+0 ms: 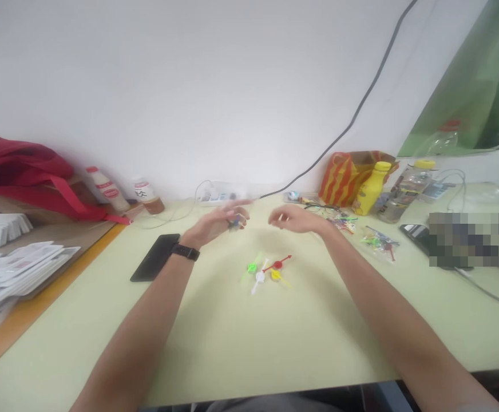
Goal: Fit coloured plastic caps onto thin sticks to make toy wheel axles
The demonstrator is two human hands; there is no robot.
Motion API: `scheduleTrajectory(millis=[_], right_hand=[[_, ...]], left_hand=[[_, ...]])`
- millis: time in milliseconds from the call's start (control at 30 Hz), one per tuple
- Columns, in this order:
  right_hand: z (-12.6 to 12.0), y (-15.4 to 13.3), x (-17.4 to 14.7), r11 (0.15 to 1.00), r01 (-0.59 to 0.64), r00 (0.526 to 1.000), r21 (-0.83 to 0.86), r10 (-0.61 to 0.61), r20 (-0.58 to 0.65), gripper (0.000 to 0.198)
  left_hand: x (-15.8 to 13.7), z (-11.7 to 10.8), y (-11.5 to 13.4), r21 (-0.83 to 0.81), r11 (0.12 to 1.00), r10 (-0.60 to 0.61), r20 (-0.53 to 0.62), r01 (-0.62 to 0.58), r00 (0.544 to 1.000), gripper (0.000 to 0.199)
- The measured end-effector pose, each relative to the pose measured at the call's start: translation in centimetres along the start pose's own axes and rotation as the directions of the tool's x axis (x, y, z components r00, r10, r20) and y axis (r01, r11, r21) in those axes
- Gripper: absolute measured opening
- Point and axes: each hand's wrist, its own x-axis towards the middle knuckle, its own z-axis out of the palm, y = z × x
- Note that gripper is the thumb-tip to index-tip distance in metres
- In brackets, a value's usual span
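Note:
Above the table, my left hand (218, 224) wears a dark watch (186, 251). Its fingers curl round something small with blue and yellowish parts (234, 222), too blurred to name. My right hand (293, 218) hovers across from it, fingers loosely bent and apart, with nothing visible in them. On the table below both hands lie several plastic arrow pieces with round centres: a green arrow (252, 268), a white arrow (260, 277), a red arrow (278, 265) and a yellow arrow (276, 275). They sit close together, and the red one's tail reaches the white one.
A black phone (155, 257) lies beside my left forearm. Bagged coloured pieces (379, 242) lie right of my right forearm. Behind stand a yellow bottle (370, 190), a striped bag (339, 177) and a clear bottle (406, 191). White card stacks (22, 269) are at left.

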Motion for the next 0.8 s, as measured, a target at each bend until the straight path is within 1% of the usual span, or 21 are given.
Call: scheduleTrajectory(millis=[33,67,100,133,233,333,400,500,667,733,800], right_hand=[[0.8,0.4,0.2,1.0,-0.012,0.99,-0.015,0.014,0.141,0.022],[1.6,0.6,0.3,1.0,-0.019,0.965,-0.017,0.022,0.263,0.026],[2.4,0.5,0.5,1.0,-0.026,0.934,-0.005,0.026,0.356,0.032],[3.2,0.3,0.5,0.999,-0.032,0.908,0.02,0.02,0.419,0.037],[4.9,-1.0,0.8,0.991,-0.063,0.86,0.116,-0.005,0.51,0.046],[5.5,-1.7,1.0,0.979,-0.081,0.834,0.186,-0.036,0.551,0.042],[5.5,-1.6,1.1,0.967,-0.085,0.834,0.242,-0.064,0.548,0.034],[5.1,-1.1,1.1,0.944,-0.077,0.873,0.322,-0.093,0.48,0.025],[3.2,-0.4,0.8,0.925,-0.028,0.943,0.379,-0.101,0.316,0.025],[2.2,-0.2,0.6,0.912,-0.031,0.97,0.409,-0.071,0.231,0.028],[1.0,0.1,0.3,0.893,-0.039,0.995,0.449,-0.007,0.1,0.03]], left_hand=[[0.0,-0.2,-0.1,0.006,1.0,-0.025,-0.011,0.025,1.0,0.059],[-0.1,-0.3,-0.3,0.013,0.999,-0.049,-0.018,0.05,0.999,0.057],[-0.1,-0.4,-0.4,0.015,0.998,-0.067,-0.02,0.067,0.998,0.056],[-0.1,-0.5,-0.5,0.015,0.997,-0.079,-0.018,0.079,0.997,0.055],[-0.2,-0.7,-0.6,0.065,0.992,-0.107,0.003,0.107,0.994,0.054],[-0.1,-0.7,-0.6,0.132,0.983,-0.128,0.01,0.125,0.992,0.054],[-0.2,-0.7,-0.5,0.153,0.98,-0.126,0.005,0.124,0.992,0.055],[-0.2,-0.7,-0.2,0.18,0.976,-0.13,0.015,0.125,0.991,0.056],[-0.2,-0.8,0.0,0.226,0.964,-0.146,0.009,0.14,0.989,0.057],[-0.3,-1.0,0.1,0.242,0.961,-0.14,-0.006,0.137,0.99,0.058],[-0.5,-1.2,0.2,0.244,0.961,-0.133,-0.013,0.132,0.991,0.058]])
